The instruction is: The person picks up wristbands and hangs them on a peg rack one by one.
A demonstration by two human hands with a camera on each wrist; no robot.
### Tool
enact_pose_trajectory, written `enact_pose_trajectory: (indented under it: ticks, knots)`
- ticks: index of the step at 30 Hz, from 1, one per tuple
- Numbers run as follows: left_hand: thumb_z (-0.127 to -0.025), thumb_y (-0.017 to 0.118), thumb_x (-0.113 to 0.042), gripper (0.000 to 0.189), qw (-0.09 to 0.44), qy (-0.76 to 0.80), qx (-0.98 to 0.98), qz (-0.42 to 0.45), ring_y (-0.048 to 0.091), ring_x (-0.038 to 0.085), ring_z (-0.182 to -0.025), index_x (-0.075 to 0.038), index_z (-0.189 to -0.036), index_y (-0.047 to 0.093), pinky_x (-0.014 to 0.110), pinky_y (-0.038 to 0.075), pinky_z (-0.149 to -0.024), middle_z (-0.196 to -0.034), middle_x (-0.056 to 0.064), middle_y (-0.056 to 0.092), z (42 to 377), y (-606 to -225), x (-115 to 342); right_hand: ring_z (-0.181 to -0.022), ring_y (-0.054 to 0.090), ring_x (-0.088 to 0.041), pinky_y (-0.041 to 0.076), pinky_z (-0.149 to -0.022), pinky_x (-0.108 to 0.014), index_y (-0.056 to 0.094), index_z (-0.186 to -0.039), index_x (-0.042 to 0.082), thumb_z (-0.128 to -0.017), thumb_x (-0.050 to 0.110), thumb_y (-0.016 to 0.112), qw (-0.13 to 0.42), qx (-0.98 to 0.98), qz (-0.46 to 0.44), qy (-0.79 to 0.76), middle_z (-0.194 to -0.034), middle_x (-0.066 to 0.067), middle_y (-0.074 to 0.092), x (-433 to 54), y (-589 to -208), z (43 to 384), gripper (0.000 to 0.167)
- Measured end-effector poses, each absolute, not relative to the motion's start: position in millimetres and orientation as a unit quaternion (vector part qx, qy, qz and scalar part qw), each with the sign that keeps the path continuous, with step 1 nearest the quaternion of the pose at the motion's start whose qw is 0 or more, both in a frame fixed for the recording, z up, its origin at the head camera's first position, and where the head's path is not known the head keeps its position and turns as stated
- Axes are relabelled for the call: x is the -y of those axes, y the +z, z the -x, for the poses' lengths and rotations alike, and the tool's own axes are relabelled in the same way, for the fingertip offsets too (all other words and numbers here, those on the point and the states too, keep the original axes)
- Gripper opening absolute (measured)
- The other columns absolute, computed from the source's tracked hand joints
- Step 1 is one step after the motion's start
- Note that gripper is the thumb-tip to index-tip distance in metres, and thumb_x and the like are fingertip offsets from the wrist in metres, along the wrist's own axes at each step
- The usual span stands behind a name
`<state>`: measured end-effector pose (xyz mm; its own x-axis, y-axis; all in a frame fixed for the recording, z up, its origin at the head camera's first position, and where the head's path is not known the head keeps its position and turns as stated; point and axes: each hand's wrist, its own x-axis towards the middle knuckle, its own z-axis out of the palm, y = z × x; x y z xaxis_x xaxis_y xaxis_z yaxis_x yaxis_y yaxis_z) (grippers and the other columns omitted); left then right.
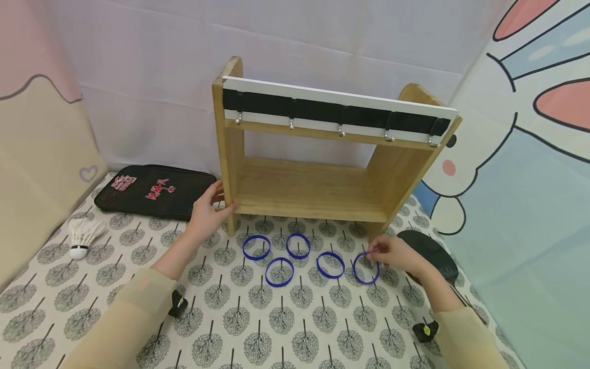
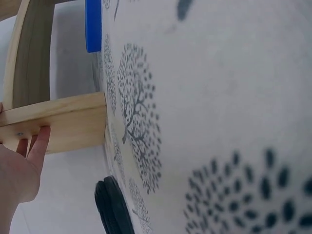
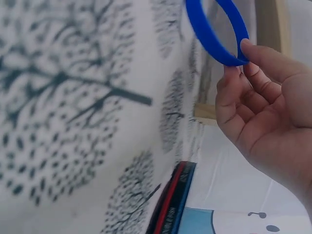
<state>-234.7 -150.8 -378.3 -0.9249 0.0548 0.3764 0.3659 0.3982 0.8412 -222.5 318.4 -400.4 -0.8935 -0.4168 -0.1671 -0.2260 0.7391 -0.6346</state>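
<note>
A wooden shelf stands on the patterned cloth, with a white-and-black strip of several metal hooks along its top front. My left hand grips its left side panel, thumb at the front edge and fingers against the outer face. Between thumb and fingers, my right hand pinches the rim of a blue wristband, which looks tilted up off the cloth. More blue wristbands lie in front of the shelf, including one left of the right hand and another nearest the left hand.
A black racket case lies behind the left forearm, and a shuttlecock sits at the far left. Beside the right hand is a dark, rounded racket cover. White curtain-like fabric hangs behind the shelf.
</note>
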Motion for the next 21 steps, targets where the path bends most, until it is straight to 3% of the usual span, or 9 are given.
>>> enact_pose_trajectory:
  ticks: [6,12,17,21]
  knots:
    - [-0.087,0.067,-0.006,0.066,0.147,-0.537,0.821,0.126,0.054,0.043,-0.112,-0.001,-0.144,0.034,0.051,0.053,-0.083,-0.131,0.028,0.048,238.7,-383.4,152.4,-0.068,0.062,-0.032,0.055,-0.060,-0.040,0.061,-0.099,0.002,-0.088,0.018,0.067,0.148,-0.901,0.176,-0.368,-0.084,-0.013,0.065,-312.7,-392.5,217.2,0.020]
    - [-0.088,0.068,-0.015,0.067,0.146,-0.536,0.823,0.116,0.054,0.038,-0.114,-0.011,-0.146,0.035,0.046,0.055,-0.080,-0.132,0.021,0.049,253.2,-405.1,159.7,-0.075,0.062,-0.039,0.055,-0.066,-0.046,0.059,-0.108,-0.001,-0.089,0.020,0.067,0.152,-0.877,0.166,-0.424,-0.091,-0.021,0.066,-300.4,-383.2,211.2,0.030]
    - [-0.087,0.069,-0.015,0.066,0.148,-0.535,0.823,0.118,0.055,0.037,-0.114,-0.011,-0.145,0.037,0.046,0.055,-0.080,-0.131,0.019,0.050,256.4,-408.5,160.3,-0.076,0.063,-0.036,0.056,-0.066,-0.044,0.059,-0.109,0.000,-0.089,0.013,0.065,0.135,-0.872,0.181,-0.435,-0.098,-0.026,0.064,-289.7,-374.2,204.3,0.024]
    - [-0.087,0.069,-0.014,0.065,0.152,-0.532,0.824,0.118,0.055,0.038,-0.114,-0.011,-0.144,0.038,0.049,0.054,-0.080,-0.131,0.020,0.051,256.1,-406.9,159.0,-0.079,0.065,-0.029,0.057,-0.066,-0.035,0.060,-0.111,0.002,-0.088,0.012,0.066,0.113,-0.870,0.193,-0.440,-0.097,-0.022,0.065,-278.6,-363.4,199.7,0.026]
